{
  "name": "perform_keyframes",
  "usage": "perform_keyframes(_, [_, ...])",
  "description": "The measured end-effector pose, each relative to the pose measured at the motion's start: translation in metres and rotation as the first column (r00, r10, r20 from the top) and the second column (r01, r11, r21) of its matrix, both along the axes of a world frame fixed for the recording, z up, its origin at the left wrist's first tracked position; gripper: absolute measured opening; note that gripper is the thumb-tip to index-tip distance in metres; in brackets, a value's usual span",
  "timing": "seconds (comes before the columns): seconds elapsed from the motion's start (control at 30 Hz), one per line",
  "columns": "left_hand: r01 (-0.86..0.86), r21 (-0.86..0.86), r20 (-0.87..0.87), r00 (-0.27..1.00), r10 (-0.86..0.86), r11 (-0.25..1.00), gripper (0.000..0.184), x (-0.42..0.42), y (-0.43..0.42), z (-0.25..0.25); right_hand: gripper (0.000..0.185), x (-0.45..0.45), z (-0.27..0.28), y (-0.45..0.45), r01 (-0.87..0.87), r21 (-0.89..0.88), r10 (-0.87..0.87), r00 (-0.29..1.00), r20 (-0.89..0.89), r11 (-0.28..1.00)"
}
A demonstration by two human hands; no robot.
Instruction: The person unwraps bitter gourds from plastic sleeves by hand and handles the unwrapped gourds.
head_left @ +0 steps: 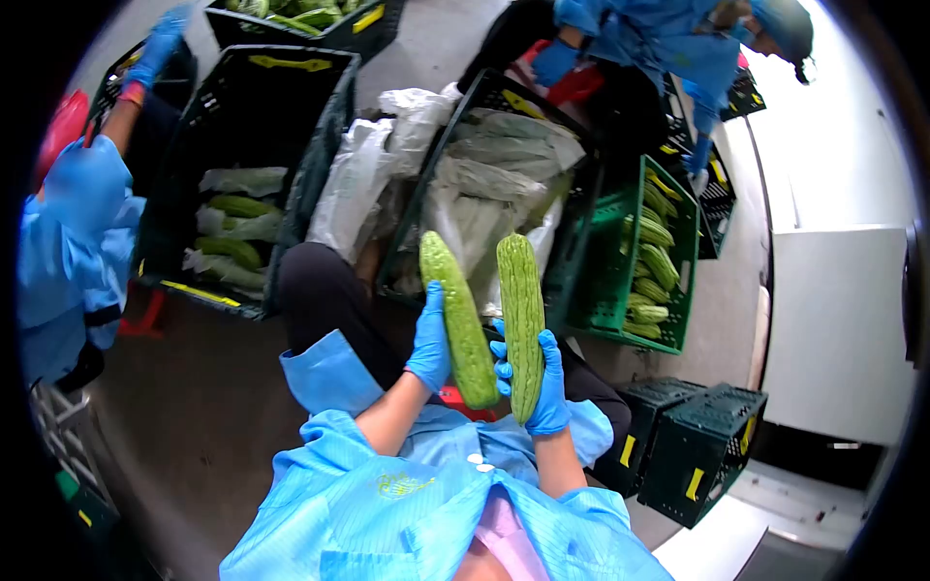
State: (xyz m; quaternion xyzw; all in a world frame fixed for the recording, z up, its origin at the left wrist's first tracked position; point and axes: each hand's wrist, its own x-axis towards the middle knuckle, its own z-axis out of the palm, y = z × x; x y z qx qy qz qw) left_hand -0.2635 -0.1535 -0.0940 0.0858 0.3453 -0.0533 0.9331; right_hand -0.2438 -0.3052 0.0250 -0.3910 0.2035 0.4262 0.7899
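Observation:
Two long green bitter melons are held up side by side over my lap. My left hand, in a blue glove, is closed round the left bitter melon, which leans to the left at its top. My gloved right hand wraps the right bitter melon, held almost upright, with fingertips showing on its left side. Just beyond them is a dark crate holding crumpled clear plastic bags.
On the left, a dark crate holds several bagged melons. White plastic bags hang between the crates. A green crate of bitter melons stands right. Co-workers sit left and at upper right. Dark crates stand lower right.

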Motion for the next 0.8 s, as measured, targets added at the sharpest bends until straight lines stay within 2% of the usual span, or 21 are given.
perform_keyframes(0.07, [-0.001, 0.129, -0.029, 1.000, 0.005, 0.992, 0.059, 0.005, -0.001, 0.005, 0.072, 0.004, -0.008, -0.020, 0.072, 0.000, -0.072, 0.997, -0.021, 0.997])
perform_keyframes(0.23, [0.014, 0.120, -0.024, 1.000, -0.011, 0.993, 0.063, 0.006, -0.005, 0.001, 0.072, 0.023, -0.024, -0.070, 0.237, 0.093, -0.233, 0.971, -0.055, 0.967])
perform_keyframes(0.33, [0.067, 0.074, 0.009, 0.998, -0.068, 0.995, 0.068, 0.005, -0.005, -0.001, 0.071, 0.042, -0.034, -0.103, 0.348, -0.037, -0.347, 0.938, 0.016, 0.937])
perform_keyframes(0.43, [0.049, 0.055, 0.042, 0.998, -0.051, 0.997, 0.072, 0.006, -0.005, 0.008, 0.066, 0.068, -0.041, -0.130, 0.492, -0.263, -0.447, 0.868, 0.214, 0.830])
perform_keyframes(0.5, [0.100, -0.008, 0.082, 0.992, -0.099, 0.995, 0.075, 0.004, -0.002, 0.010, 0.065, 0.093, -0.061, -0.163, 0.540, -0.346, -0.422, 0.831, 0.362, 0.767])
perform_keyframes(0.57, [0.130, -0.042, 0.107, 0.986, -0.125, 0.991, 0.079, 0.004, 0.000, 0.014, 0.065, 0.120, -0.079, -0.199, 0.563, -0.313, -0.463, 0.819, 0.339, 0.765])
perform_keyframes(0.63, [0.139, -0.051, 0.119, 0.984, -0.132, 0.989, 0.082, 0.005, 0.001, 0.021, 0.068, 0.146, -0.082, -0.212, 0.699, -0.371, -0.564, 0.714, 0.415, 0.612])
perform_keyframes(0.7, [0.150, -0.078, 0.143, 0.980, -0.138, 0.986, 0.085, 0.007, 0.001, 0.022, 0.052, 0.178, -0.105, -0.256, 0.735, -0.220, -0.643, 0.671, 0.369, 0.641])
perform_keyframes(0.77, [0.155, -0.097, 0.182, 0.974, -0.136, 0.983, 0.087, 0.006, 0.002, 0.016, 0.042, 0.207, -0.115, -0.274, 0.861, -0.144, -0.741, 0.496, 0.452, 0.489])
perform_keyframes(0.8, [0.154, -0.116, 0.193, 0.973, -0.130, 0.981, 0.089, 0.007, 0.002, 0.017, 0.039, 0.219, -0.123, -0.289, 0.864, -0.163, -0.721, 0.490, 0.491, 0.476])
